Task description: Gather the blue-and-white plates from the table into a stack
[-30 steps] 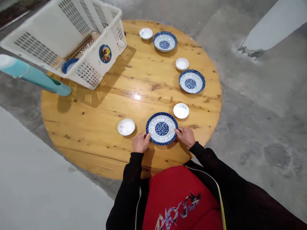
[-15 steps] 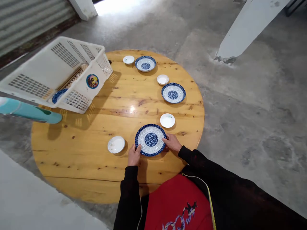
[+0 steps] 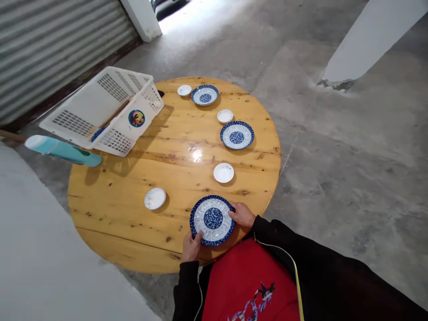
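Note:
A blue-and-white patterned plate point(image 3: 212, 219) lies at the near edge of the round wooden table point(image 3: 140, 178). My left hand point(image 3: 191, 246) grips its near-left rim and my right hand point(image 3: 242, 215) holds its right rim. A small white dish point(image 3: 155, 198) sits to the plate's left and another small white dish point(image 3: 224, 172) just beyond it.
Two more blue-patterned plates point(image 3: 237, 135) point(image 3: 204, 95) and two small white dishes point(image 3: 225, 116) point(image 3: 184, 90) line the table's right and far side. A white slatted crate point(image 3: 110, 107) rests tilted at the far left, with a teal cylinder point(image 3: 63, 151) beside it. Concrete floor surrounds the table.
The view has pulled back and swung, showing more floor and a shutter wall. Both hands stay on the plate, which now sits closer to the table's near edge.

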